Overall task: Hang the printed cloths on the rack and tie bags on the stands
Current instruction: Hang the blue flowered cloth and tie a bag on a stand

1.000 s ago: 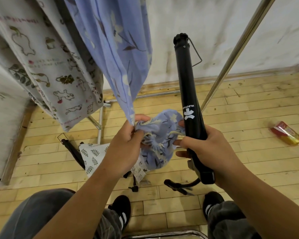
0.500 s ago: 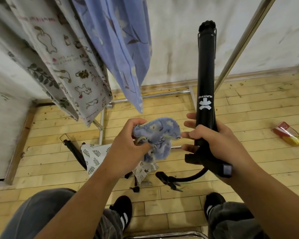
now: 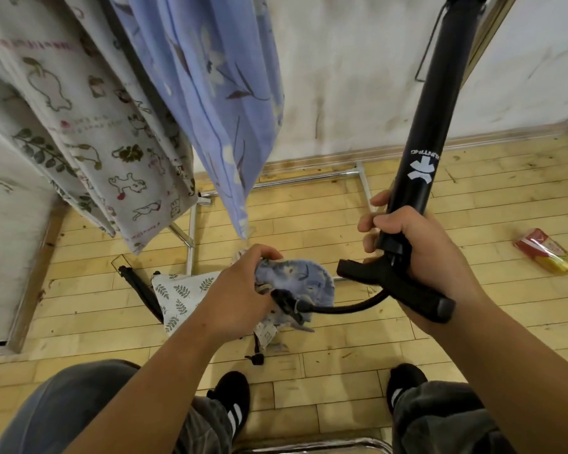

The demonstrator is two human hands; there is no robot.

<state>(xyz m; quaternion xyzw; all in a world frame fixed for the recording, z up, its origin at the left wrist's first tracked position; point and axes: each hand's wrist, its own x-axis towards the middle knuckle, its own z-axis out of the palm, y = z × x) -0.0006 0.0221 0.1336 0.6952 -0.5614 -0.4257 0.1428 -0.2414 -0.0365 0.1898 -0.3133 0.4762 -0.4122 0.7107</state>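
Observation:
My right hand (image 3: 417, 253) grips the lower part of a black stand (image 3: 423, 136), which rises upright past the top of the view. A black folded leg and a curved cord stick out below that hand. My left hand (image 3: 240, 293) holds a small blue flowered bag (image 3: 302, 280) bunched up, just left of the stand's foot, its fingers at the cord's end. Two printed cloths hang on the rack: a white one with animals (image 3: 89, 126) and a blue flowered one (image 3: 217, 86).
A white leaf-print bag (image 3: 181, 296) lies on the wooden floor beside a second black stand (image 3: 138, 290). The chrome rack base (image 3: 302, 180) runs along the wall. A red and yellow packet (image 3: 545, 250) lies at the right. My shoes stand at the bottom.
The stand has swung from leaning left to leaning right and risen higher in my right hand. My left hand has lowered the blue bag away from the hanging blue cloth.

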